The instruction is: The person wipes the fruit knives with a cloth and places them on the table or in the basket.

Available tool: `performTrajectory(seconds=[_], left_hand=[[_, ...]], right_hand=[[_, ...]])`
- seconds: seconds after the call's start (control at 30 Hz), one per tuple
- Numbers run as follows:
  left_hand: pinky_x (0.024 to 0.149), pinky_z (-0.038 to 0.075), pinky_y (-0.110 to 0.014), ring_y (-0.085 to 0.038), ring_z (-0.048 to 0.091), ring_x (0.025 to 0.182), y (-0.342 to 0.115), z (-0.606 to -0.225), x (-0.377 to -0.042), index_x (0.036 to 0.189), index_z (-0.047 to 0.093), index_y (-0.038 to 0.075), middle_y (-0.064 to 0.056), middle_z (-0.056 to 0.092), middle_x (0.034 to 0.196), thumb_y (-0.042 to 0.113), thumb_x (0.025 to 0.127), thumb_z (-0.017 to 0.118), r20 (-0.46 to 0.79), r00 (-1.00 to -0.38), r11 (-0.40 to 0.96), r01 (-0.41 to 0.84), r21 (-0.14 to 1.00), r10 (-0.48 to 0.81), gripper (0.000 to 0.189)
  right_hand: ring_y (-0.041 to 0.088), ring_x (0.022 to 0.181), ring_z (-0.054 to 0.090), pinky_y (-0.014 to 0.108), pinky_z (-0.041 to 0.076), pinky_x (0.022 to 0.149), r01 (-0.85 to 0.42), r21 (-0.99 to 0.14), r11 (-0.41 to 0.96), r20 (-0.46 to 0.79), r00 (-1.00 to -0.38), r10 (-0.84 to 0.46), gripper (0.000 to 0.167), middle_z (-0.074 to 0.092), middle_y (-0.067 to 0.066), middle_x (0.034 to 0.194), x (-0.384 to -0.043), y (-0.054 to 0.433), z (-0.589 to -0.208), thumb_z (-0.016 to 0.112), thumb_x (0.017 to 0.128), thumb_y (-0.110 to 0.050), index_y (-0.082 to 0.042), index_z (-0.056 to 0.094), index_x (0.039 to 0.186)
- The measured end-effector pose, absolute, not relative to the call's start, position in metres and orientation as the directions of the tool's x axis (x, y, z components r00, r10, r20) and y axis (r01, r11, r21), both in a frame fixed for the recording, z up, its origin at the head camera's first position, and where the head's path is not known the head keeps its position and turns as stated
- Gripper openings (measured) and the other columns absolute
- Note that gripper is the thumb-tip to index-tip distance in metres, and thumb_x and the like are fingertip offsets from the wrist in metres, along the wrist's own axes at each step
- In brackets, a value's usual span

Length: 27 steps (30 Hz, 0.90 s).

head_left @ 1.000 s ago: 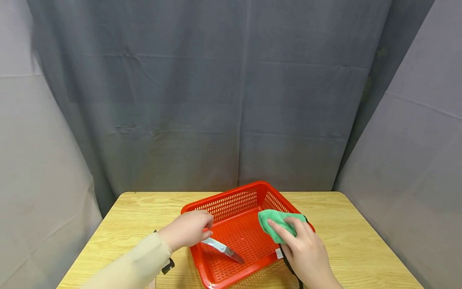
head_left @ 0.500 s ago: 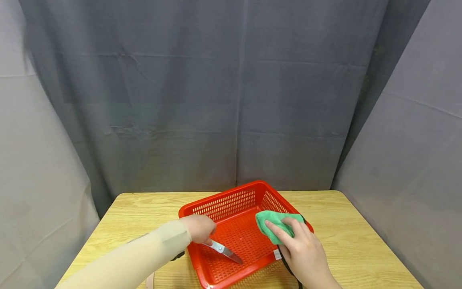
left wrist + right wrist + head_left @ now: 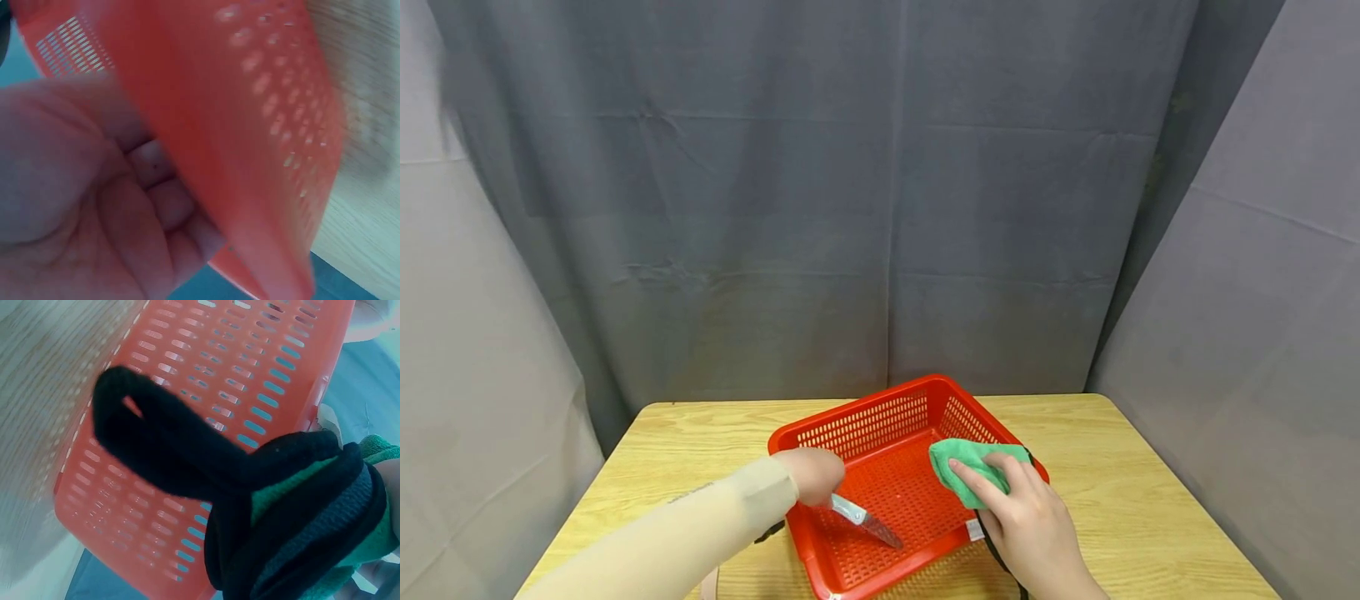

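My left hand (image 3: 820, 477) reaches over the left rim of the red plastic basket (image 3: 805, 542). In the left wrist view its fingers (image 3: 169, 206) curl in behind the rim. From under that hand slants a pair of scissors (image 3: 859, 515) with a round pivot, blade tip down toward the basket floor; the hand hides the handle end, and the hand appears to grip it. My right hand (image 3: 1026, 517) pinches a folded green towel (image 3: 966, 467) over the basket's right rim. Black edging and a black loop (image 3: 156, 431) hang from the towel beside the slotted basket wall.
The basket stands at an angle on a light wooden table (image 3: 1150, 500). A white label (image 3: 975, 529) is on its near right rim. A pale flat strip (image 3: 709, 583) lies at the table's front. A grey curtain (image 3: 775, 208) hangs behind.
My left hand has moved right and further into the basket, covering the scissors' handle end, with more sleeve now showing. The right hand keeps its hold on the towel.
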State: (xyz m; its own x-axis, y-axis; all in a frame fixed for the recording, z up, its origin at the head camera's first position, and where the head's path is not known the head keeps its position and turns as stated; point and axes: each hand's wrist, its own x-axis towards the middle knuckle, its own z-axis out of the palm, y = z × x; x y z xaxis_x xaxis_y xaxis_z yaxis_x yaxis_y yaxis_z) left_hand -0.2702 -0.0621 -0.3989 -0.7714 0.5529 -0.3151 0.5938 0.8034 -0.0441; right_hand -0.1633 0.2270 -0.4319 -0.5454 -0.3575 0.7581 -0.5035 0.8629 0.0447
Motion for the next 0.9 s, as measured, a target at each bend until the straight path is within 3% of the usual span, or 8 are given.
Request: performTrajectory(seconds=[0.33,0.7,0.9], left_hand=[[0.062,0.042,-0.024,-0.010,0.045,0.062,-0.062,-0.396,-0.282,0.073,0.065,0.017,0.008,0.056,0.069,0.016,0.089,0.081,-0.172,-0.756,0.776,0.619,0.121,0.631,0.022],[0.060,0.042,-0.024,-0.010,0.044,0.058,-0.054,-0.402,-0.278,0.072,0.069,0.011,0.006,0.056,0.064,0.020,0.093,0.077,-0.201,-0.784,0.809,0.575,0.118,0.587,0.025],[0.060,0.043,-0.024,-0.010,0.046,0.058,-0.052,-0.407,-0.275,0.070,0.067,0.014,0.006,0.058,0.065,0.022,0.094,0.076,-0.224,-0.784,0.816,0.558,0.151,0.579,0.026]], right_hand=[[0.028,0.098,0.064,0.040,0.054,0.057,-0.508,0.068,0.859,0.770,-0.521,-0.369,0.081,0.063,0.013,0.113,-0.163,0.225,-0.432,0.089,0.063,-0.003,-0.033,0.068,0.135],[0.028,0.099,0.064,0.040,0.056,0.059,-0.512,0.068,0.856,0.761,-0.528,-0.376,0.082,0.063,0.013,0.115,-0.162,0.226,-0.432,0.091,0.063,-0.004,-0.033,0.067,0.136],[0.027,0.098,0.064,0.038,0.055,0.057,-0.511,0.084,0.856,0.765,-0.518,-0.384,0.083,0.063,0.011,0.115,-0.162,0.225,-0.431,0.092,0.062,-0.004,-0.033,0.067,0.135]])
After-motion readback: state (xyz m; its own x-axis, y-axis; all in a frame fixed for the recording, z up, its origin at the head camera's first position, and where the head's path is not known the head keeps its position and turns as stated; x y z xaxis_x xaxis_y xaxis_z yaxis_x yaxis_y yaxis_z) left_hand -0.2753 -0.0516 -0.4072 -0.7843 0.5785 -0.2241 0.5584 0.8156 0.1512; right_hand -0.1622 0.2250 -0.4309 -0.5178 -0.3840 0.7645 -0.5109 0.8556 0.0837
